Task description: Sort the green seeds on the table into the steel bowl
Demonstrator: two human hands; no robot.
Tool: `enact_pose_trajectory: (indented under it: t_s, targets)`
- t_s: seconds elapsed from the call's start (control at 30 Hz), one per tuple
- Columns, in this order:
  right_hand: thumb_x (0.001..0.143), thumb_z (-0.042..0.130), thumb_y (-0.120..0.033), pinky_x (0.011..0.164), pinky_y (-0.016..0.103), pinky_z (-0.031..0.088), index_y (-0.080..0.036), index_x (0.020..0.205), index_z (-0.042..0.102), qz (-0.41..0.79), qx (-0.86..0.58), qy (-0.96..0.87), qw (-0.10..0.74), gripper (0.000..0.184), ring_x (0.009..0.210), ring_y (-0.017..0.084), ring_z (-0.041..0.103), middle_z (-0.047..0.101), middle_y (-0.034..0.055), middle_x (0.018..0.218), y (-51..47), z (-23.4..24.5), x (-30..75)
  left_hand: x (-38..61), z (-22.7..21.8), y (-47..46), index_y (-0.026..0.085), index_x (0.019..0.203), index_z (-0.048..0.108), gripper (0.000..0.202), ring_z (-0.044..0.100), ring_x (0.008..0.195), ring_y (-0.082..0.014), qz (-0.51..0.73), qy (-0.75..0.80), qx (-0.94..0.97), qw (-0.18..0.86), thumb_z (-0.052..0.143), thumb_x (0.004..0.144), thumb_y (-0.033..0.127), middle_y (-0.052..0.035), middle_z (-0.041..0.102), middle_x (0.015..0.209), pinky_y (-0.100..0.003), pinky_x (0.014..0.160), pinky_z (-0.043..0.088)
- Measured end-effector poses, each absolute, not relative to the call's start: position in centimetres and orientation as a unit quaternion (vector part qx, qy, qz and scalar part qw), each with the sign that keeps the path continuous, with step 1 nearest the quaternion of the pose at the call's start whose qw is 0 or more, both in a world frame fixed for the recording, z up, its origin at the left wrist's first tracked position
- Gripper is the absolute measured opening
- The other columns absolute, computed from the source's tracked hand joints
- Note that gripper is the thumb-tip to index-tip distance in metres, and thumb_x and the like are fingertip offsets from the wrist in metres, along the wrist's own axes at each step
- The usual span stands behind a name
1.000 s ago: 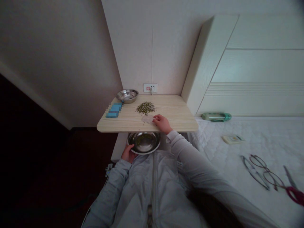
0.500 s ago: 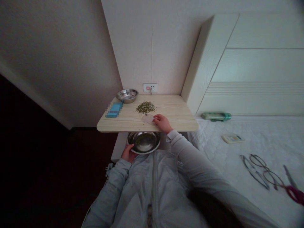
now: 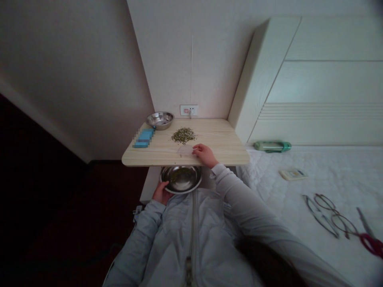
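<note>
My left hand (image 3: 161, 193) grips the near-left rim of a steel bowl (image 3: 187, 185), its thumb over the edge. The bowl sits just below the front edge of the wooden tabletop (image 3: 223, 139), and a few green bits lie in it. Over the tabletop, my right hand (image 3: 205, 154) pinches the right end of a thin, pale, translucent scraper-like sheet (image 3: 184, 150). That sheet lies low on the wood, in front of a loose pile of small green dried pieces (image 3: 183, 135). A few stray bits are near the sheet.
A second steel bowl (image 3: 160, 120) and a blue pixelated item (image 3: 144, 138) are on the tabletop's left. A wall socket (image 3: 189, 110) is behind. On the bed at right lie a green bottle (image 3: 272, 146), a small pack (image 3: 293, 174), eyeglasses (image 3: 332, 213) and red-handled scissors (image 3: 371, 243).
The pale sheet has shifted or tilted very slightly, its left end a touch farther left. Both hands and the bowl are nearly where they were.
</note>
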State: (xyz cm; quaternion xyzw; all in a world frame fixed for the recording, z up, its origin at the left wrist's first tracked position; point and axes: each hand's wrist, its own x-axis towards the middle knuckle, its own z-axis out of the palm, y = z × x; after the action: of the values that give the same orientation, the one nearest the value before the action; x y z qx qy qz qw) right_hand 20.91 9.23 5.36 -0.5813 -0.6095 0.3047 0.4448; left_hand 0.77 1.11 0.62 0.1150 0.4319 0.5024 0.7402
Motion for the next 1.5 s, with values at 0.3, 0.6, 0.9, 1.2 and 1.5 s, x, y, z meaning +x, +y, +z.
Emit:
enact_pose_trajectory:
  t_s: [0.3,0.6,0.9,1.2,1.5]
  targets:
    - [0.065,0.047,-0.02,0.054,0.02,0.039,-0.017,0.081,0.054,0.303,-0.583,-0.619,0.43,0.018,0.053,0.008,0.05,0.061,-0.0016,0.065,9.25,5.34,21.01,0.72,0.51,1.16,0.017,0.086,0.054,0.022,0.06,0.068,-0.0174,0.506,0.434,0.127,0.735,0.045,0.067,0.01,-0.0002,0.062,0.062,-0.03,0.062,0.048]
    - [0.066,0.046,-0.02,0.054,0.02,0.039,-0.017,0.082,0.054,0.304,-0.577,-0.616,0.441,0.019,0.052,0.008,0.049,0.061,-0.0016,0.066,9.42,5.06,21.01,0.72,0.61,1.11,0.017,0.083,0.054,0.02,0.059,0.072,-0.0182,0.506,0.436,0.124,0.734,0.047,0.065,0.01,-0.0011,0.062,0.065,-0.031,0.065,0.047]
    - [0.065,0.046,-0.019,0.053,0.019,0.038,-0.016,0.081,0.054,0.314,-0.579,-0.61,0.44,0.019,0.051,0.008,0.049,0.061,-0.0019,0.064,9.17,5.48,21.02,0.7,0.53,1.12,0.016,0.081,0.055,0.019,0.059,0.069,-0.0164,0.508,0.433,0.127,0.734,0.045,0.067,0.009,-0.0013,0.062,0.067,-0.029,0.062,0.048]
    - [0.066,0.047,-0.02,0.056,0.021,0.039,-0.017,0.082,0.054,0.29,-0.591,-0.617,0.433,0.018,0.057,0.009,0.052,0.061,-0.0014,0.065,9.36,5.22,20.93,0.59,0.37,1.09,0.016,0.084,0.055,0.021,0.059,0.069,-0.0173,0.508,0.432,0.127,0.734,0.047,0.066,0.01,-0.0014,0.062,0.068,-0.03,0.062,0.048]
    - [0.064,0.046,-0.019,0.054,0.019,0.038,-0.017,0.08,0.055,0.309,-0.58,-0.618,0.431,0.018,0.054,0.008,0.05,0.061,-0.0019,0.064,9.2,5.31,21.01,0.68,0.65,1.01,0.018,0.087,0.055,0.023,0.059,0.072,-0.0186,0.505,0.432,0.123,0.737,0.047,0.066,0.01,-0.0016,0.063,0.068,-0.031,0.065,0.048]
